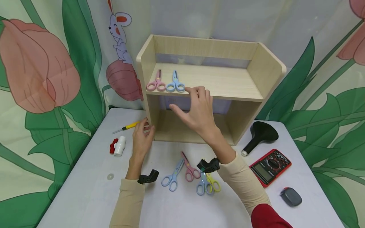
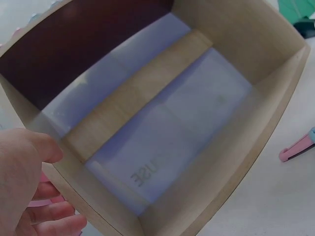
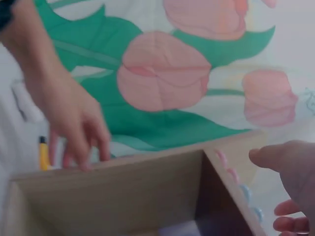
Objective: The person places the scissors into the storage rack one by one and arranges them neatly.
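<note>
Left: red-and-white valve (image 1: 119, 146) and yellow-handled screwdriver (image 1: 131, 125) on the table. Left hand (image 1: 142, 139) touches the side of the wooden shelf unit (image 1: 216, 76), fingers bent; can't tell if it actually grips. Upper center: pink scissors (image 1: 157, 81), then blue scissors (image 1: 175, 80), side by side on the upper shelf. Lower center of frame, on the table: another blue pair (image 1: 174, 175), another pink pair (image 1: 188, 166), a third blue pair (image 1: 203, 180) overlapping a yellow pair (image 1: 211, 179). Right hand (image 1: 201, 112) is at the upper shelf's front edge, released (thumb spread, nothing held), fingertip just beside the shelved blue scissors. Right: multimeter (image 1: 266, 171).
</note>
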The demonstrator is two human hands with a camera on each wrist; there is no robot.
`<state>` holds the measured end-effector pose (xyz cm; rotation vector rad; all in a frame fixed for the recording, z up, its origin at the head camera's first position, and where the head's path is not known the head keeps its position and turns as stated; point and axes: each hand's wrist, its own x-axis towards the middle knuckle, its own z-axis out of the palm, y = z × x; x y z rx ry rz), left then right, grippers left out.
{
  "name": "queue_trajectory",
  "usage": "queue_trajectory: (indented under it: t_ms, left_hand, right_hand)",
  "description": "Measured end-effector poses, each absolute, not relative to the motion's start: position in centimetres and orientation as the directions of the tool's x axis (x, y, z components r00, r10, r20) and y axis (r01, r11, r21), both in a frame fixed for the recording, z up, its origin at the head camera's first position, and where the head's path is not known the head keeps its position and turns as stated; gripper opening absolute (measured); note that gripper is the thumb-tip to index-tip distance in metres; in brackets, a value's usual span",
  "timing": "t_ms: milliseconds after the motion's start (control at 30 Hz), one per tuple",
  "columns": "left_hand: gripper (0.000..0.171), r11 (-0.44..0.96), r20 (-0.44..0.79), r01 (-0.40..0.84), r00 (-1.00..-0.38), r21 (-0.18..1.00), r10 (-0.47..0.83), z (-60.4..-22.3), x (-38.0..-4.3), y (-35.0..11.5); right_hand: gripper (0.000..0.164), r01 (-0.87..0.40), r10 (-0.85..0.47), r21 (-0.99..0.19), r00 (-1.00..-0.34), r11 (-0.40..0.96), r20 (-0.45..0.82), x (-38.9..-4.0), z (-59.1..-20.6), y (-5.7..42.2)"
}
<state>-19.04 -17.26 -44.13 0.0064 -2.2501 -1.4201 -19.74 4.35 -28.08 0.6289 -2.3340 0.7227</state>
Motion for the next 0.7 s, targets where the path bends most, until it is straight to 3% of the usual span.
queue_trajectory:
  t_ms: [200,700]
  left_hand:
    - [0.051,0.475,0.405,0.256,-0.882,0.842,-0.242,-43.8,-19.2,-17.2]
    - [0.049,0.445,0.383,0.245,-0.889,0.862,-0.251,-44.2,-19.2,-17.2]
  right_hand:
    - [0.074,-0.653,-0.349,-0.322,-0.683,0.686,0.642,-17.1,-33.0,6.2]
    - [0.082,-0.604,-0.512,-0.334,-0.794,0.724,0.327,-12.6,-46.3,10.8]
